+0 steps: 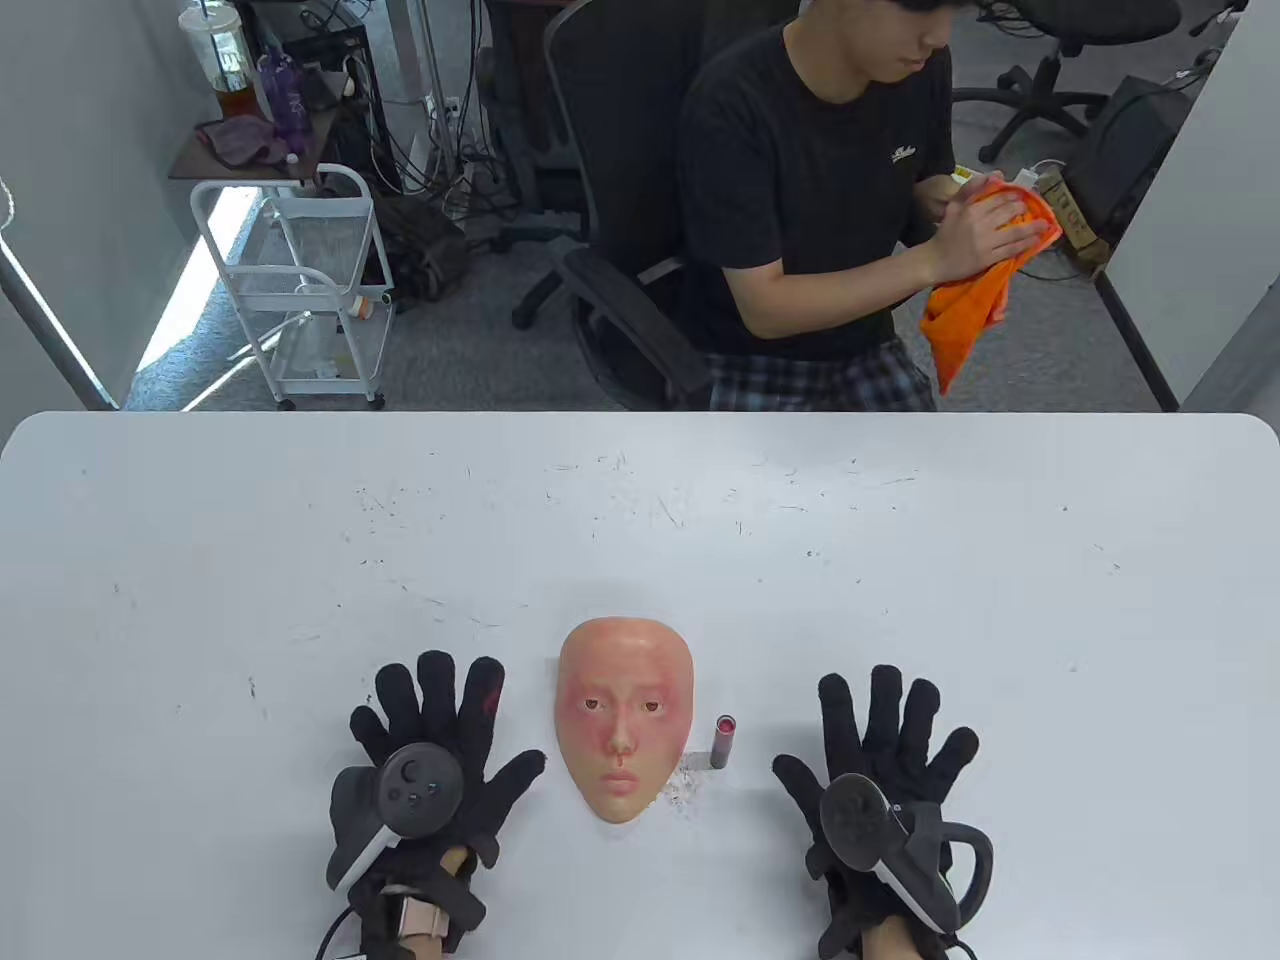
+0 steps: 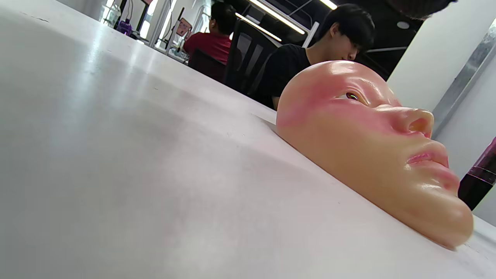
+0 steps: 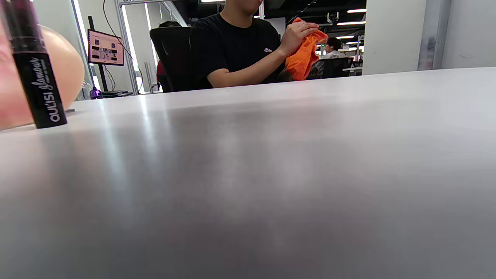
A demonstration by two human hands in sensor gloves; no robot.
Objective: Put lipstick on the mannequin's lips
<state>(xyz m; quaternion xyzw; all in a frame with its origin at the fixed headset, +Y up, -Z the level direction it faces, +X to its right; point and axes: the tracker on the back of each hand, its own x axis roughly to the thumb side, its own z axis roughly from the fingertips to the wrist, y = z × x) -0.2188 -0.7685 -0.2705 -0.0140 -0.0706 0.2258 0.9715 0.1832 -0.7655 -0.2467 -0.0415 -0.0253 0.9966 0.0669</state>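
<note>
A flesh-coloured mannequin face (image 1: 624,718) lies face up on the white table (image 1: 640,560), chin toward me, with pale pink lips (image 1: 620,778). It also shows in the left wrist view (image 2: 372,143). A lipstick tube (image 1: 723,742) stands upright just right of the face; in the right wrist view it is a dark tube with white lettering (image 3: 37,83). My left hand (image 1: 440,750) lies flat, fingers spread, left of the face. My right hand (image 1: 885,750) lies flat, fingers spread, right of the lipstick. Both hands are empty.
Small crumbs (image 1: 688,785) lie between the face and the lipstick. A person in a black shirt (image 1: 820,190) sits beyond the far table edge, holding an orange cloth (image 1: 985,270). A white cart (image 1: 300,290) stands at the back left.
</note>
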